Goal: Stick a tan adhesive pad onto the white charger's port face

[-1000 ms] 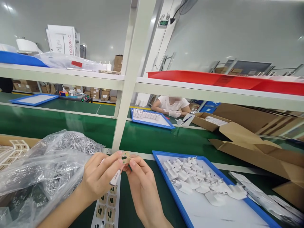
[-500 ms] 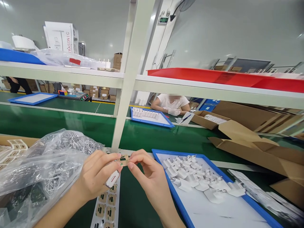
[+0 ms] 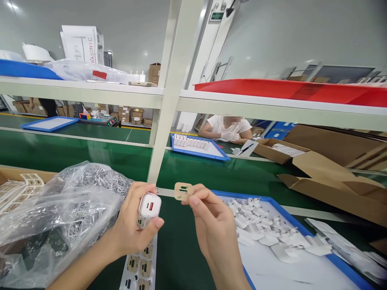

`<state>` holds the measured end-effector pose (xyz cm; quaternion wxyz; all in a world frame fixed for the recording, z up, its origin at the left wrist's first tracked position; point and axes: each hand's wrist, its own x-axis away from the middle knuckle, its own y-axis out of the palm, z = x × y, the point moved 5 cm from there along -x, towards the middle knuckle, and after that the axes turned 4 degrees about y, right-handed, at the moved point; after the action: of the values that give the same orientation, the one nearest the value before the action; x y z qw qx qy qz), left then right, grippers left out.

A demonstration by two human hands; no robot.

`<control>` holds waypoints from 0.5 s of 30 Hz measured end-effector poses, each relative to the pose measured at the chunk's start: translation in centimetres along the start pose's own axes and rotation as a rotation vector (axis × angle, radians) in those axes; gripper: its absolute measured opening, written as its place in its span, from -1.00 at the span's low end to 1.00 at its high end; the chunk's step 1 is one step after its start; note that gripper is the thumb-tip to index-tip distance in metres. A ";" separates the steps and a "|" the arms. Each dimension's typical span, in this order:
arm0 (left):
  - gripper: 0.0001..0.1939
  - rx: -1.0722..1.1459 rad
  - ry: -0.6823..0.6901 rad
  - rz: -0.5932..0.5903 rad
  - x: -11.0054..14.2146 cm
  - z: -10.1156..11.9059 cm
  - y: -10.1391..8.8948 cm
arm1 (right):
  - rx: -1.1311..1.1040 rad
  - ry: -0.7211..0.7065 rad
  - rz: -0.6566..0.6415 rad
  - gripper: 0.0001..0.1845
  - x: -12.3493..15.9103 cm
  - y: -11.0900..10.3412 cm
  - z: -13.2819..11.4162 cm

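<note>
LH (image 3: pixel 133 221): wht chgr (image 3: pixel 150 206) | RH (image 3: pixel 216 225): tan sticker (image 3: pixel 179 191) | bkgd box (image 3: pixel 79 48): red "RASONIC"

Label sheet (image 3: pixel 139 269) part-hidden, cut off below, sign (image 3: pixel 217 16) seemingly illegible

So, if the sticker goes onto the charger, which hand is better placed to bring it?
Probably the right hand: it pinches the tan sticker by one edge, leaving most of it uncovered. The left hand is busy holding the white charger, with its ports in view.
</note>
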<state>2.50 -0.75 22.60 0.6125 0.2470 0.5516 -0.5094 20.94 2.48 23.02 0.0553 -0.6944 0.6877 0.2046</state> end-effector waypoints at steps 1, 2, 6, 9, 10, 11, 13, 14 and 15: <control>-0.58 0.057 -0.041 -0.023 0.1 -0.2 0.2 | -0.064 0.016 -0.009 -0.58 0.4 0.3 -0.1; -0.60 0.109 -0.061 -0.041 0.2 -0.3 0.3 | -0.112 0.034 -0.031 -0.57 0.8 0.7 -0.1; -0.63 0.292 -0.111 -0.103 0.5 -0.6 0.8 | -0.168 0.104 -0.142 -0.62 1.9 1.9 0.2; -0.53 0.469 -0.186 -0.124 0.6 -0.7 1.1 | -0.192 0.140 -0.134 -0.58 2.0 2.0 0.3; -0.48 0.525 -0.199 -0.117 0.6 -0.7 1.1 | -0.200 0.148 -0.125 -0.57 2.0 2.0 0.3; -0.45 0.575 -0.212 -0.115 0.6 -0.7 1.1 | -0.207 0.155 -0.121 -0.56 1.9 2.0 0.3; -0.45 0.649 -0.254 -0.150 0.6 -0.8 1.1 | -0.226 0.162 -0.138 -0.57 2.0 2.1 0.4; -0.48 0.672 -0.278 -0.177 0.6 -0.9 1.1 | -0.241 0.157 -0.153 -0.59 2.1 2.1 0.5; -0.52 0.679 -0.296 -0.203 0.6 -0.9 1.0 | -0.259 0.151 -0.166 -0.61 2.2 2.1 0.6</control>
<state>2.93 0.18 21.52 0.5154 0.3037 0.2787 -0.7513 18.68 0.55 22.12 -0.0697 -0.7636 0.5980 0.2334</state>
